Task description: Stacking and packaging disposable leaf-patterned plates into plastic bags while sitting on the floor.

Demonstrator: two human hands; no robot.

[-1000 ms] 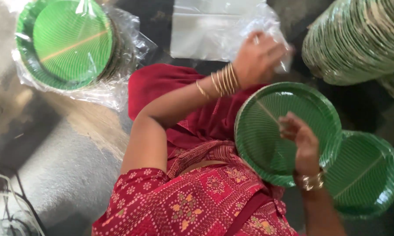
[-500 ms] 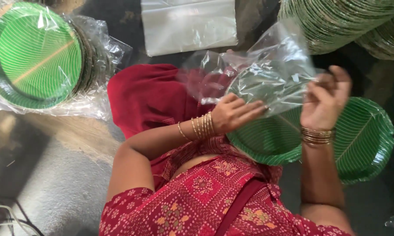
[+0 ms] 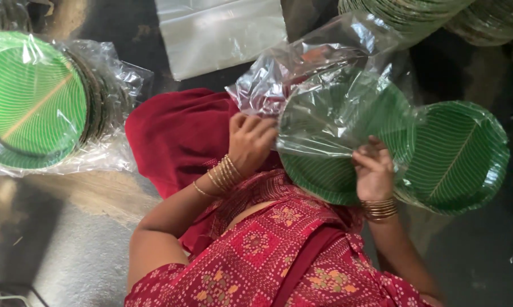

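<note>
The floor [image 3: 52, 250] is grey and worn, pale near the lower left and dark toward the top, and everything lies straight on it. The landmark here is the green plate [image 3: 347, 142] at the middle, ribbed like a leaf and half inside a clear bag [image 3: 319, 74].

The left hand [image 3: 251, 142] sits at the left edge of that plate, its grip pinched on the bag's plastic where it bunches up. The right hand [image 3: 375, 170] is at the plate's lower right edge, fingers curled over the rim and the film, pressing both together. The bag drapes over the upper half of the plate and billows up and left of it; the lower part of the plate is bare.

Just right of the plate, partly under it, lies a stack [image 3: 461, 159] of the same green plates. Above and right of the plate, long rows of stacked plates [image 3: 416, 11] run along the top edge. Above and left of it a flat pile of clear bags [image 3: 222, 34] lies on the dark floor. Far left of the plate a bagged stack [image 3: 34, 102] of plates rests on its side, its wrap crinkled around it.

Below and left of the plate, red cloth [image 3: 177, 136] and a red patterned garment [image 3: 279, 256] fill the foreground and hide the floor beneath the hands. Gold bangles [image 3: 225, 173] ring both wrists
</note>
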